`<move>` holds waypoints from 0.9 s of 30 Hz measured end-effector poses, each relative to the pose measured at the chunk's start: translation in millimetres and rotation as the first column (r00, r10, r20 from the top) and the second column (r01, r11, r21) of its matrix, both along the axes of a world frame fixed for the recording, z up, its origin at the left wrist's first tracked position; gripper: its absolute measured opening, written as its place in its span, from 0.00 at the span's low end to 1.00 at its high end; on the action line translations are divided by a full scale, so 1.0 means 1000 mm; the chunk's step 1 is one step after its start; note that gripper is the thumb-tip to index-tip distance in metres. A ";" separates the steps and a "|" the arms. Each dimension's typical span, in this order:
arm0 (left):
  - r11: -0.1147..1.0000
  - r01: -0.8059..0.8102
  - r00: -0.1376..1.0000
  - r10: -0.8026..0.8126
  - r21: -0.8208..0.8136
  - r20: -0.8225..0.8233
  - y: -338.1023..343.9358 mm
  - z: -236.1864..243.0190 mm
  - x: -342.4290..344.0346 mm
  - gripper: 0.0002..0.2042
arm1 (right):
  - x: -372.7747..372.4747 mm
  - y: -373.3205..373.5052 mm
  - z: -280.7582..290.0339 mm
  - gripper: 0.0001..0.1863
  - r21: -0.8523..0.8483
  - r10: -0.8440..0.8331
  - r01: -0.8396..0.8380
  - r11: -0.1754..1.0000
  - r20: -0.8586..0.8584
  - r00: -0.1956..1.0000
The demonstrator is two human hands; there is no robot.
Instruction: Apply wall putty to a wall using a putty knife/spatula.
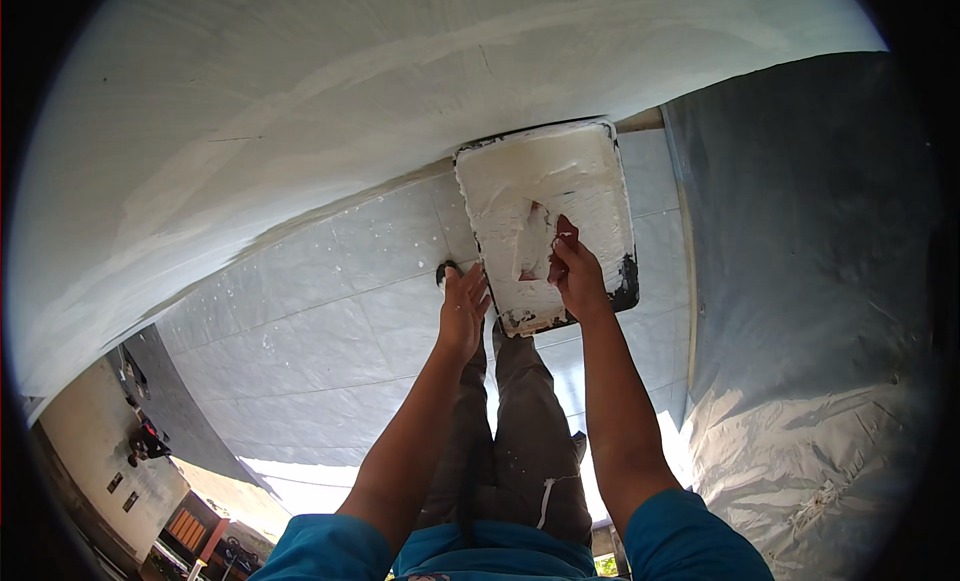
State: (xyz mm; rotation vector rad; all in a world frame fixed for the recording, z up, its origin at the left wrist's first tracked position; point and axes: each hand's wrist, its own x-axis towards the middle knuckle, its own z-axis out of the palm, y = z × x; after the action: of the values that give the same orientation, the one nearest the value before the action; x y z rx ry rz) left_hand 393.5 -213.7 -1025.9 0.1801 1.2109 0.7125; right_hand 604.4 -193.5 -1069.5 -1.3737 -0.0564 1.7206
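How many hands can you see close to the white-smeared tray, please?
2: the left hand is open beside the left edge of the tray, and the right hand grips a reddish handle over it.

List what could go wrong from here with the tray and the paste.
Paste could drip: it coats the trowel in the right hand, and the floor is already spotted white.
The tray might slide under pressure: the left hand is open beside its edge, not gripping it.
Knuckles could get smeared: the right hand works over the paste.
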 end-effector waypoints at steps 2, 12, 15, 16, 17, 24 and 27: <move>1.000 0.004 1.000 -0.005 -0.016 -0.029 0.000 0.000 -0.001 0.46 | 0.001 0.001 0.006 0.09 0.008 -0.025 0.026 1.000 -0.042 0.999; 0.998 -0.029 0.989 0.037 0.059 -0.144 0.001 0.097 -0.021 0.45 | 0.015 0.017 0.125 0.08 0.163 -0.060 0.096 0.982 -0.213 0.975; 0.994 -0.015 0.987 0.032 0.107 -0.158 -0.002 0.121 -0.029 0.44 | 0.032 -0.002 0.140 0.18 0.209 -0.042 0.120 0.970 -0.344 0.938; 0.989 0.045 0.975 -0.014 0.138 -0.220 -0.002 0.131 -0.035 0.44 | 0.031 -0.004 0.153 0.25 0.224 -0.021 0.110 0.968 -0.364 0.931; 0.989 0.068 0.969 -0.034 0.134 -0.243 0.002 0.143 -0.036 0.43 | 0.036 -0.009 0.163 0.28 0.281 0.003 0.136 0.950 -0.446 0.895; 0.407 0.612 0.618 0.288 0.678 -0.732 0.094 0.253 -0.060 0.24 | 0.030 0.012 0.392 0.24 0.452 -0.045 0.272 0.850 -0.452 0.891; 0.335 0.545 0.813 0.011 0.769 -0.582 0.111 0.459 -0.056 0.34 | 0.039 0.034 0.498 0.13 0.568 -0.087 0.270 0.778 -0.329 0.940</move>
State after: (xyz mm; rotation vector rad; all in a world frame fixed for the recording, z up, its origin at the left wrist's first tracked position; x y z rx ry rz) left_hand 337.7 -102.9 -566.9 1.6258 1.0568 1.0063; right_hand 643.2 -159.2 -571.3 -0.6219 -0.2832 1.5296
